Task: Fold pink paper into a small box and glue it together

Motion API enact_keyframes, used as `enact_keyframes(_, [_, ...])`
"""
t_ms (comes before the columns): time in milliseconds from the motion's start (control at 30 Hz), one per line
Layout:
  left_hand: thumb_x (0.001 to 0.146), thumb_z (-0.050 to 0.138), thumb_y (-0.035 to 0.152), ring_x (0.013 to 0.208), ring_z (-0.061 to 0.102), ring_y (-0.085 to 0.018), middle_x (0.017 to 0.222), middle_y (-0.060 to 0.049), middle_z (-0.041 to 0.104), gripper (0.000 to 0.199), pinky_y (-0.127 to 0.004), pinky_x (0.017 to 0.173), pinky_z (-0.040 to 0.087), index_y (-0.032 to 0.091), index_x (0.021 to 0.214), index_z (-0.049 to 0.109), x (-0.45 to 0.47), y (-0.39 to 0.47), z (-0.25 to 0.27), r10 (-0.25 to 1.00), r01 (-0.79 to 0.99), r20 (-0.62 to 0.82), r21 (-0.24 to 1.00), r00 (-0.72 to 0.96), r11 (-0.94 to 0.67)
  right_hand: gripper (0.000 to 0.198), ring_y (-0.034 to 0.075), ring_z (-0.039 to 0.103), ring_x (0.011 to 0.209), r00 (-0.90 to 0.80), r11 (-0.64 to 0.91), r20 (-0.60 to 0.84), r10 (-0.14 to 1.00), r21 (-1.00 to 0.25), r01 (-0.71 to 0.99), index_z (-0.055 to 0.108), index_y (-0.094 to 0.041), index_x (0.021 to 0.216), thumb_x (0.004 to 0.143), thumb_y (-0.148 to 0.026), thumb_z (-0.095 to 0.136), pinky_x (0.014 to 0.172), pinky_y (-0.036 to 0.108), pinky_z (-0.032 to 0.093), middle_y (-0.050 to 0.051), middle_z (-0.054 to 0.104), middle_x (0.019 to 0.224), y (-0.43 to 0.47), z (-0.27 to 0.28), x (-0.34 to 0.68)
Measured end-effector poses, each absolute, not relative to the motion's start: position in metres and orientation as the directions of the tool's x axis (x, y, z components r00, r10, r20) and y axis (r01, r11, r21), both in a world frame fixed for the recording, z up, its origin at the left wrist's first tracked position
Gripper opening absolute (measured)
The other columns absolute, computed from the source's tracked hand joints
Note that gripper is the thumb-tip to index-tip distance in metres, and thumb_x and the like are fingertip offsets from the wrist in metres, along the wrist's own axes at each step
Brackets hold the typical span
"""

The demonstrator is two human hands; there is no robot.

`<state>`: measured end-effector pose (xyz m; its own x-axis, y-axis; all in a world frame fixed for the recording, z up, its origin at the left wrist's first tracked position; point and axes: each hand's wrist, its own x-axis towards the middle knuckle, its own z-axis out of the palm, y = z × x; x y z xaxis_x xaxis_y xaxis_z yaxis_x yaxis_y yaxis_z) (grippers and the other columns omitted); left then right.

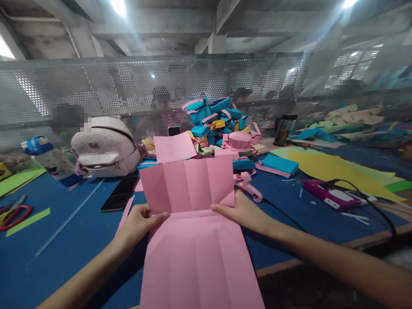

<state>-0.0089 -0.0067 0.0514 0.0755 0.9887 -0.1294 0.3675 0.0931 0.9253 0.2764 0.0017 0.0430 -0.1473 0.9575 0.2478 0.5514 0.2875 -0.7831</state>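
I saw the pink sheet (199, 257) run lengthwise from six o'clock toward twelve. At its cross-crease (189, 215), the left hand (140, 223) at nine and right hand (246, 212) at three pinched its edges, thumbs on top, equally near; the far flap (186, 184) rose beyond.

L hand (141, 218), approx. ctr of frame: bare, slender thumb (160, 220). L forearm (86, 268), lower L: bare to frame edge, slim, narrowing twd hand. R hand (243, 211), just R of ctr: likewise bare. R forearm (334, 255), lower R: bare, slim, smooth outline. Nail detail unclear from where I stand.
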Motion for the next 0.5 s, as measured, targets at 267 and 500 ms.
enact_keyframes(267, [0.066,0.076,0.038,0.061,0.067,-0.020,0.071,-0.007,0.076,0.025,-0.026,0.057,0.049,0.013,0.069,0.073,-0.009,-0.006,0.055,0.997,0.440,-0.024,0.898,0.074,-0.010,0.030,0.029,0.067,0.079,-0.197,0.349,0.290,0.937,-0.733,0.584,0.067,-0.018,0.078,0.079,-0.047,0.065,0.068,0.035,0.052,0.009,0.070,0.076,-0.002,0.050,0.275])
enact_keyframes(500, [0.063,0.078,0.032,0.062,0.068,-0.018,0.072,-0.005,0.076,0.022,-0.024,0.058,0.050,0.014,0.074,0.072,-0.010,-0.004,0.067,0.999,0.411,0.013,0.911,0.038,-0.028,0.028,0.029,0.068,0.096,-0.287,0.455,0.356,0.889,-0.749,0.481,0.070,-0.019,0.103,0.082,-0.036,0.062,0.083,0.036,0.052,0.008,0.074,0.101,-0.002,0.054,0.274])
